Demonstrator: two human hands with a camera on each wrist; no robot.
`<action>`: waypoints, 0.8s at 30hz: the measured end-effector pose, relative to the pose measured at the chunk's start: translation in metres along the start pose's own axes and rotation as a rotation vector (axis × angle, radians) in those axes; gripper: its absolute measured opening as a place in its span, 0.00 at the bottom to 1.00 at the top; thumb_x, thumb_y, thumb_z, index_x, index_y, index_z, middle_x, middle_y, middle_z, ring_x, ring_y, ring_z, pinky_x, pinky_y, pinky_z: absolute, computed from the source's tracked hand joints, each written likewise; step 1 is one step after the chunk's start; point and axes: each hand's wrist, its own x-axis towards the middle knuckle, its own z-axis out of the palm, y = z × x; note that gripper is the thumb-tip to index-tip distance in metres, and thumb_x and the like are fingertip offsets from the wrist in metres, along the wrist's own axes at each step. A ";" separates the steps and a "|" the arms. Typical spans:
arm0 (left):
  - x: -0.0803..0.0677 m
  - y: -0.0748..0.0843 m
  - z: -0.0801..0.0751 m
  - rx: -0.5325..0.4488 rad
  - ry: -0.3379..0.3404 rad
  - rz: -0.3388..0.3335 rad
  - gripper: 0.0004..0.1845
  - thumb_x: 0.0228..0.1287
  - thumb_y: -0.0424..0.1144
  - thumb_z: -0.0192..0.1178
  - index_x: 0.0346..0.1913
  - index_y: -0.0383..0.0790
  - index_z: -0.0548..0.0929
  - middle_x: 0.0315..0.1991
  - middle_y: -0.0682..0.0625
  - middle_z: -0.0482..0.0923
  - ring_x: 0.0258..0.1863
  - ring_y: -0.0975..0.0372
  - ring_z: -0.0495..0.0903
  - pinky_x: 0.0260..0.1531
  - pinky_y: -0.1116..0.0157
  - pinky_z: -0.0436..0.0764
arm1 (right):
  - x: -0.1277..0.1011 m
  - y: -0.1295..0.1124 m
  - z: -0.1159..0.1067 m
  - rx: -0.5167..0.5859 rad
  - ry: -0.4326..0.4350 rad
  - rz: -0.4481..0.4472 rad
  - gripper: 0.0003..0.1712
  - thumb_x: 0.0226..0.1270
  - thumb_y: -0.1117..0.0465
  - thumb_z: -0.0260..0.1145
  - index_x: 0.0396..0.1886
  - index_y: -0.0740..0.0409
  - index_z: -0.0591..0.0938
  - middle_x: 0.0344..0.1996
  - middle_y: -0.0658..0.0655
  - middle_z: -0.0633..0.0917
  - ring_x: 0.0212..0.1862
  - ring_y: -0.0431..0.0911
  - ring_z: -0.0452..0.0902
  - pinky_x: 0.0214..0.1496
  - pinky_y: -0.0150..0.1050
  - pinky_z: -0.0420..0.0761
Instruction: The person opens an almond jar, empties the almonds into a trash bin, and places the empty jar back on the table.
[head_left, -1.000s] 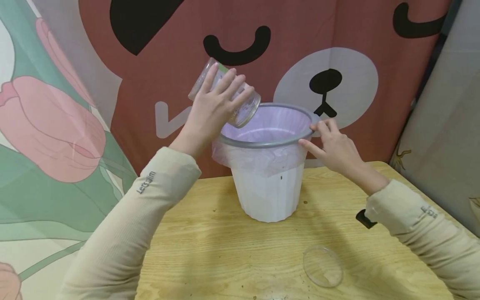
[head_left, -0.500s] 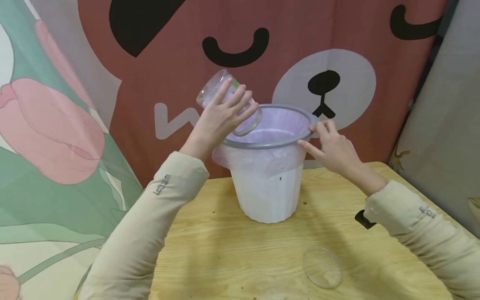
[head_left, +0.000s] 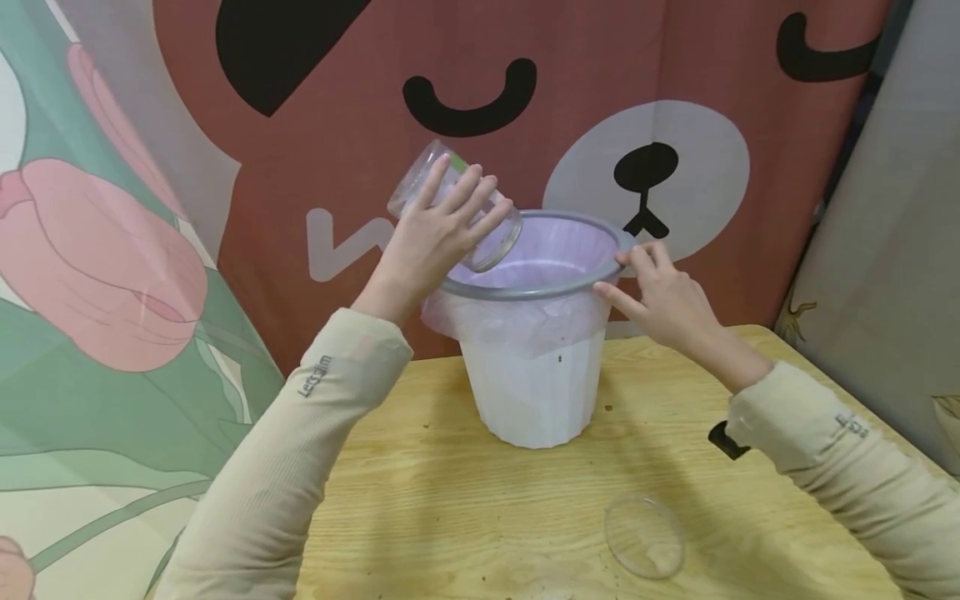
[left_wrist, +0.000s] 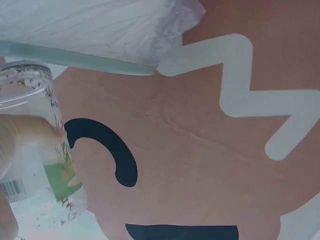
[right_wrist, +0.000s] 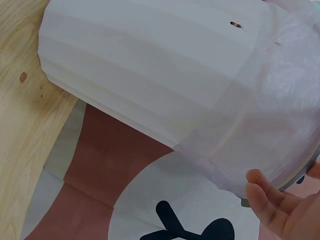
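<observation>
My left hand grips a clear glass jar with a green label, tilted mouth down over the left rim of a white waste bin. The bin has a grey rim and a pale purple liner bag. In the left wrist view the jar shows specks on its inside wall, just beside the bin rim. My right hand holds the bin's right rim, thumb below and fingers on top. In the right wrist view its fingertips touch the liner under the rim.
The bin stands at the back of a wooden table. A clear round lid lies flat near the front right. Crumbs dot the wood. A bear-print cloth hangs close behind, and a floral cloth is at the left.
The jar dipped slightly lower and rightward toward the bin's mouth, then held almost still. The right hand stayed on the rim.
</observation>
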 end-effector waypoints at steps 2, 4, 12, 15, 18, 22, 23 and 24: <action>-0.001 0.000 -0.001 -0.036 0.013 -0.034 0.33 0.52 0.26 0.57 0.62 0.46 0.64 0.61 0.45 0.62 0.61 0.53 0.56 0.62 0.51 0.40 | 0.000 -0.001 0.000 0.001 -0.002 -0.003 0.32 0.64 0.40 0.51 0.53 0.63 0.66 0.51 0.66 0.64 0.11 0.44 0.60 0.13 0.37 0.64; -0.002 -0.001 -0.003 -0.075 0.013 -0.067 0.34 0.52 0.26 0.57 0.63 0.46 0.63 0.61 0.45 0.62 0.61 0.53 0.57 0.62 0.51 0.40 | -0.001 -0.001 -0.001 0.002 -0.004 -0.003 0.32 0.64 0.40 0.50 0.53 0.63 0.66 0.51 0.67 0.64 0.11 0.44 0.61 0.14 0.37 0.64; 0.001 -0.001 -0.015 -0.238 -0.044 -0.217 0.36 0.50 0.24 0.55 0.64 0.47 0.62 0.61 0.44 0.61 0.61 0.52 0.56 0.61 0.49 0.43 | 0.000 -0.001 -0.001 0.006 -0.001 -0.001 0.32 0.64 0.41 0.51 0.53 0.64 0.67 0.51 0.67 0.64 0.13 0.44 0.63 0.15 0.37 0.65; 0.001 0.000 -0.018 -0.302 -0.046 -0.298 0.36 0.49 0.23 0.54 0.64 0.47 0.62 0.61 0.45 0.61 0.61 0.52 0.56 0.61 0.50 0.43 | 0.000 0.000 -0.001 0.013 0.003 0.000 0.32 0.64 0.41 0.51 0.52 0.64 0.67 0.51 0.67 0.64 0.14 0.45 0.64 0.16 0.38 0.66; 0.002 0.001 -0.020 -0.329 -0.032 -0.349 0.35 0.49 0.25 0.53 0.63 0.47 0.63 0.60 0.45 0.62 0.60 0.53 0.57 0.60 0.50 0.44 | 0.000 0.000 -0.001 0.016 0.005 -0.002 0.31 0.64 0.42 0.52 0.52 0.64 0.67 0.50 0.67 0.65 0.14 0.45 0.65 0.17 0.38 0.66; 0.002 0.002 -0.022 -0.350 -0.008 -0.389 0.35 0.47 0.26 0.56 0.62 0.47 0.64 0.58 0.45 0.63 0.59 0.53 0.58 0.58 0.51 0.49 | 0.000 0.001 -0.001 0.014 0.016 -0.009 0.31 0.64 0.42 0.52 0.52 0.64 0.67 0.50 0.67 0.65 0.14 0.45 0.64 0.16 0.38 0.66; 0.001 0.003 -0.023 -0.359 -0.009 -0.399 0.36 0.45 0.27 0.57 0.62 0.47 0.64 0.58 0.45 0.64 0.58 0.53 0.58 0.58 0.51 0.50 | 0.000 0.001 -0.001 0.013 0.020 -0.011 0.31 0.64 0.42 0.52 0.52 0.64 0.67 0.50 0.67 0.65 0.14 0.45 0.64 0.16 0.38 0.66; 0.001 0.003 -0.024 -0.370 -0.013 -0.409 0.37 0.44 0.27 0.58 0.62 0.46 0.64 0.58 0.45 0.63 0.58 0.53 0.59 0.57 0.51 0.50 | 0.000 0.002 -0.001 0.012 0.024 -0.013 0.31 0.64 0.42 0.52 0.52 0.64 0.67 0.50 0.67 0.65 0.14 0.45 0.64 0.16 0.38 0.66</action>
